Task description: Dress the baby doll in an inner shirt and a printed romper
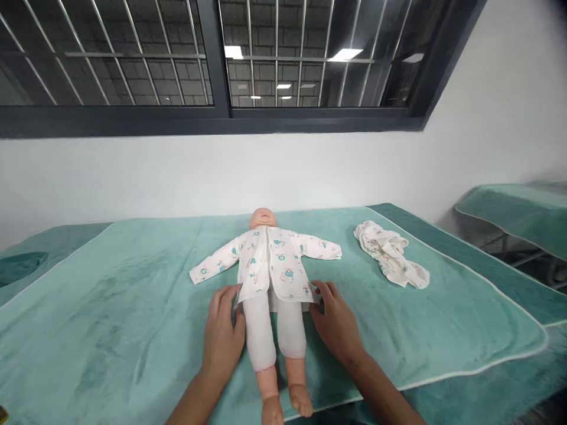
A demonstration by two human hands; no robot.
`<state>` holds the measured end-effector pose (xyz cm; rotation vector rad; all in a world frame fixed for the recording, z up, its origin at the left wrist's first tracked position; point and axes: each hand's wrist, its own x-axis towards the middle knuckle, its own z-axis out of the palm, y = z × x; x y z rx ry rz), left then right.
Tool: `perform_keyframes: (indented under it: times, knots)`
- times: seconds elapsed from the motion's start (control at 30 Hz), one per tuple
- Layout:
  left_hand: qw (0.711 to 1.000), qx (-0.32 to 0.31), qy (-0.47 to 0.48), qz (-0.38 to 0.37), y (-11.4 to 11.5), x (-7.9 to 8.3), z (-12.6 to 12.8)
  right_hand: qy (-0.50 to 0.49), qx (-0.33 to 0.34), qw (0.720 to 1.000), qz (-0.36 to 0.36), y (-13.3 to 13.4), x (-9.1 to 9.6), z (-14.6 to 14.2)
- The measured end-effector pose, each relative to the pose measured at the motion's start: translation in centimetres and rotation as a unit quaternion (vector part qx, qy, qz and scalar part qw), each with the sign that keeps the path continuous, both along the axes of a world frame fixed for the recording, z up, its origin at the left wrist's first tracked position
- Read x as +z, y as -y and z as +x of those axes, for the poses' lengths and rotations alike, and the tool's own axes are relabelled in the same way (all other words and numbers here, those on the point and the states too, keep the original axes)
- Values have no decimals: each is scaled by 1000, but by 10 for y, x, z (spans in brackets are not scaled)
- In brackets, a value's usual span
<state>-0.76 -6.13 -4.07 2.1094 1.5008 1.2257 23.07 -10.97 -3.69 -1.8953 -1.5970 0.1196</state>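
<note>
A baby doll [263, 218] lies on its back, feet toward me, on a green blanket [146, 283]. It wears a white printed baby jacket [283, 265], its two front edges meeting at the chest and parting below, with both sleeves spread out. White cloth covers the legs down to the shins; the feet are bare. At the jacket's lower left corner, my left hand [224, 330] pinches the hem between thumb and fingers. My right hand [334, 321] grips the lower right corner the same way.
A crumpled white printed garment [392, 254] lies on the blanket to the right. Behind stands a white wall [177, 177] below a dark-framed barred window [319, 121]. Another green-covered surface [518, 206] is at the far right.
</note>
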Motion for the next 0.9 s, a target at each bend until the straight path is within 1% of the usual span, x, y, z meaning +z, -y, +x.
perform_keyframes:
  times: [0.07,0.1,0.17,0.27,0.37,0.47,0.53,0.63,0.7,0.73,0.77,0.83,0.9]
  knots:
    - [997,-38,3,63,-3,5,6,-4,48,995,85,-3,-1,-4]
    - [995,-57,-10,83,-5,7,10,0,76,990,118,-5,0,-6]
    - [990,-81,-52,101,-9,14,20,18,128,979,156,-10,4,-12]
    - [987,-71,-95,108,-15,24,33,39,182,968,168,-18,10,-21]
    - [988,-67,-77,118,-16,29,42,37,205,962,177,-21,9,-27]
    - [989,-88,-39,113,-10,27,46,46,225,958,174,-15,4,-31]
    - [988,-107,-40,105,-4,24,47,63,237,956,161,-6,1,-29]
    - [986,-131,-53,88,8,22,45,95,260,951,137,9,-2,-14]
    - [987,-137,-45,75,17,21,43,106,244,956,126,15,-4,10]
    - [987,-141,-37,70,22,20,41,108,219,962,123,16,-6,27]
    - [987,-145,-30,62,27,20,40,111,180,969,129,15,-6,46]
    - [989,-144,-11,42,36,17,38,124,79,980,134,8,-6,92]
    - [993,-110,39,14,39,16,36,138,-43,982,124,-5,0,139]
